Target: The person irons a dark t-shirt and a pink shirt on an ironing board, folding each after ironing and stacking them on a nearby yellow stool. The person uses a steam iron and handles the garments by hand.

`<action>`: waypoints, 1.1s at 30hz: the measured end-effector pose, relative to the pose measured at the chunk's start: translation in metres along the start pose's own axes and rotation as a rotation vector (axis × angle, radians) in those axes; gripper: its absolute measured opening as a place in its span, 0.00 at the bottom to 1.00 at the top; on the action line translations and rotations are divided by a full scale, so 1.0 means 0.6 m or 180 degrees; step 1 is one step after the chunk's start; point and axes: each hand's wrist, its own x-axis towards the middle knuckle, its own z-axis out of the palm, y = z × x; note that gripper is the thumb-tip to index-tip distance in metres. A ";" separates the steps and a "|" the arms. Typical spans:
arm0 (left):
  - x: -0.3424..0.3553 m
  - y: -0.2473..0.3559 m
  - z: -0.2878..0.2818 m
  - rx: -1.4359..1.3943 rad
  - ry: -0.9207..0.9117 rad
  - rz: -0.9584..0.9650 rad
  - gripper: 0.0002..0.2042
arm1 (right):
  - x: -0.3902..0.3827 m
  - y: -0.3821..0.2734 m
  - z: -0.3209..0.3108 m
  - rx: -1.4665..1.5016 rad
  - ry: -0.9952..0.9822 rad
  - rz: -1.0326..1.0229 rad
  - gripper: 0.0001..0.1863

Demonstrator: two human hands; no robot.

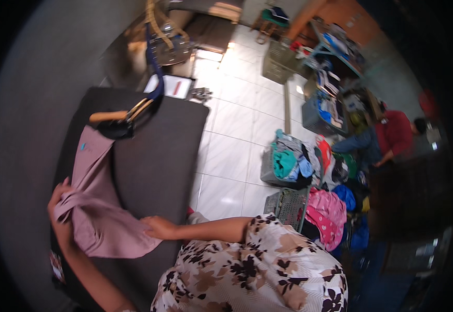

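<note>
A dusty pink garment [104,223] lies bunched along the left side of a dark padded ironing table [151,161]. My left hand [60,200] grips its folded left edge, the cloth wrapping over the fingers. At the garment's right edge, my right hand [159,228] pinches the cloth. One narrow end of the garment reaches up to an iron [117,127] with an orange-brown handle, which rests on the table beyond both hands. A small turquoise mark [83,146] shows on that end.
A blue-wrapped hose [156,78] rises from the iron past a white box [169,87]. Heaped laundry baskets [268,169] stand on the white tiled floor [229,151] to my right. Beyond them, a person in a red top [392,135] sits near piled clothes [328,213].
</note>
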 end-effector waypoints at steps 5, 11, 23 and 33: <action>-0.046 -0.019 -0.055 0.0377 0.1032 0.0013 0.19 | 0.050 -0.041 -0.021 0.0087 -0.0090 -0.0347 0.14; 0.012 -0.013 0.051 0.0486 0.0655 0.0135 0.21 | 0.087 -0.082 -0.032 0.0493 0.0156 -0.0988 0.10; 0.034 0.037 0.031 0.0756 0.0353 0.0374 0.27 | 0.171 -0.384 -0.248 0.1737 0.0205 -0.1950 0.13; -0.046 0.087 -0.121 0.1193 0.0672 0.0415 0.33 | 0.354 -0.570 -0.279 0.1679 0.0842 -0.2935 0.12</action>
